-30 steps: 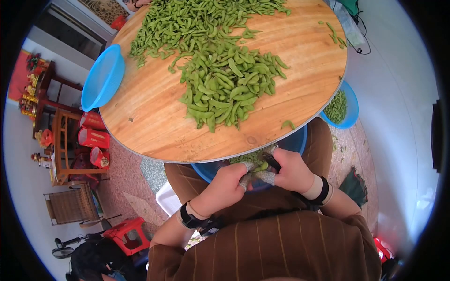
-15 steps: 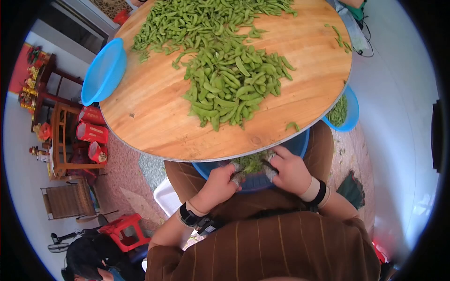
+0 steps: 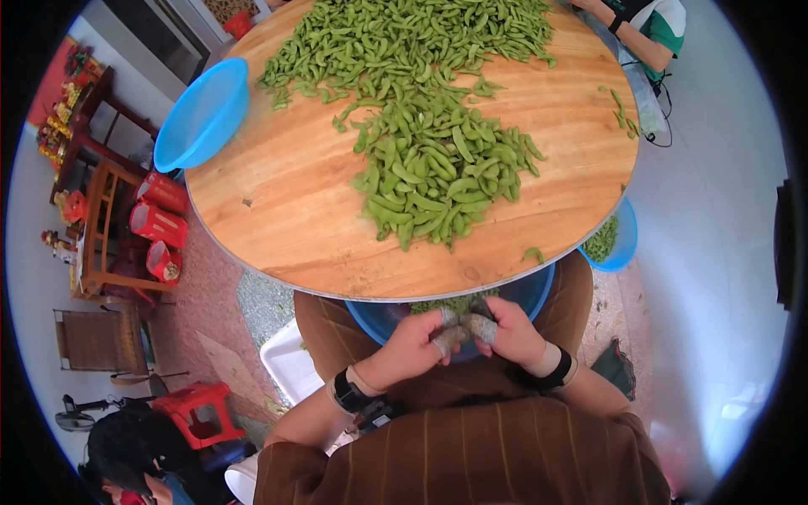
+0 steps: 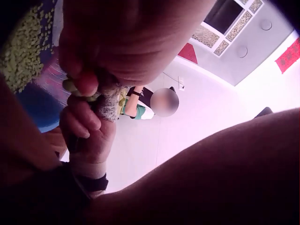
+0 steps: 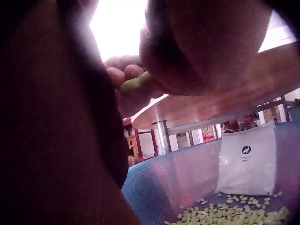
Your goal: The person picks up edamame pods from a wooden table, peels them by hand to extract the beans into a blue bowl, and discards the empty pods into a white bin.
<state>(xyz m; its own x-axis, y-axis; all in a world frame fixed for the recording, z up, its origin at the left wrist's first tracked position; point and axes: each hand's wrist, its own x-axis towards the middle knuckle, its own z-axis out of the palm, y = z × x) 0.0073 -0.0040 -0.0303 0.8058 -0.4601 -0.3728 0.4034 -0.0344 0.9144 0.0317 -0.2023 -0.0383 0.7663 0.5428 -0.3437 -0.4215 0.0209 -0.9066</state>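
No wording is legible — the flat white plastic packet bears a round dark-blue logo above tiny blurred print — and marks on the far red paper banner are too small to read

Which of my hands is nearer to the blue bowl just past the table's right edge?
Your right hand. The blue bowl lies ahead and to its right; your left hand is farther off, on the right hand's other side.

Smooth wooden tabletop, glossy blue plastic basin.
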